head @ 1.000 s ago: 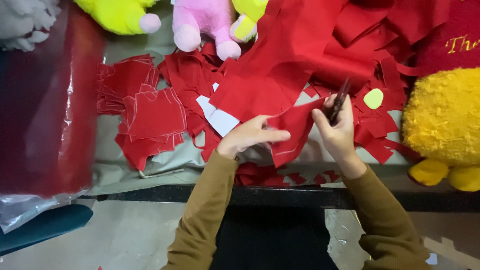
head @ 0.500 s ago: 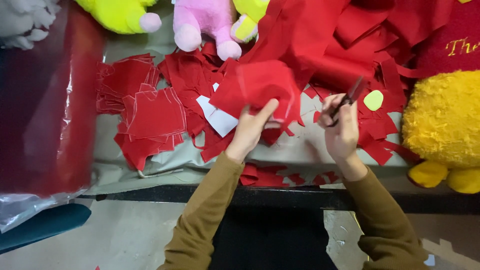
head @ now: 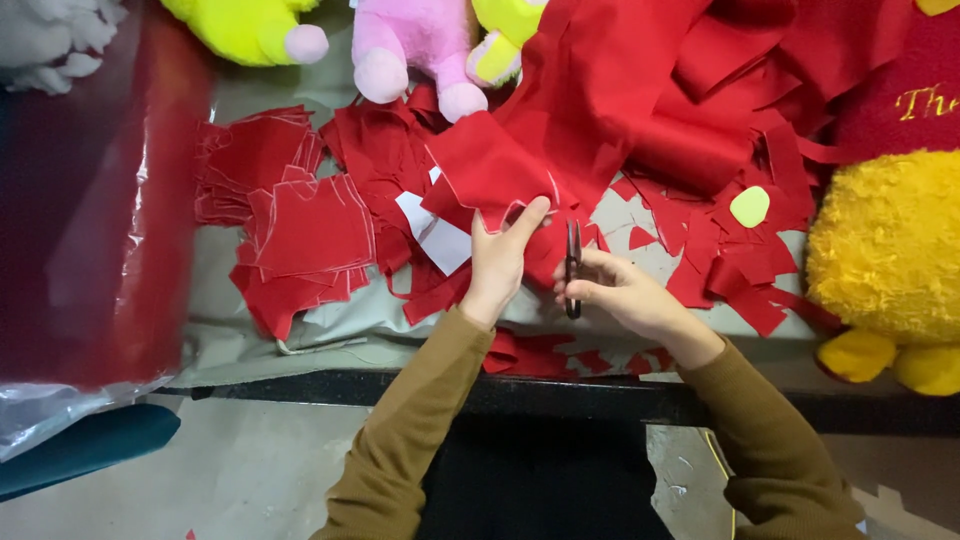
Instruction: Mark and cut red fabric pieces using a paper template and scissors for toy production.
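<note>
My left hand [head: 497,262] pinches a red felt piece [head: 487,170] with white chalk lines, holding it up over the table. My right hand [head: 617,292] grips small black scissors [head: 572,262], blades pointing up toward the piece's lower edge. Both hands sit close together near the table's front edge. Brown sleeves cover both arms.
A stack of cut red pieces [head: 300,225] lies to the left, a white paper template [head: 432,232] beside it. Red fabric [head: 640,90] is heaped at the back with scraps [head: 735,270] to the right. Plush toys: pink [head: 410,45], yellow [head: 890,255]. Red roll in plastic [head: 90,200] at left.
My left hand lifted the red piece off the table and turned it upright. My right hand swung the scissors left, in toward the piece.
</note>
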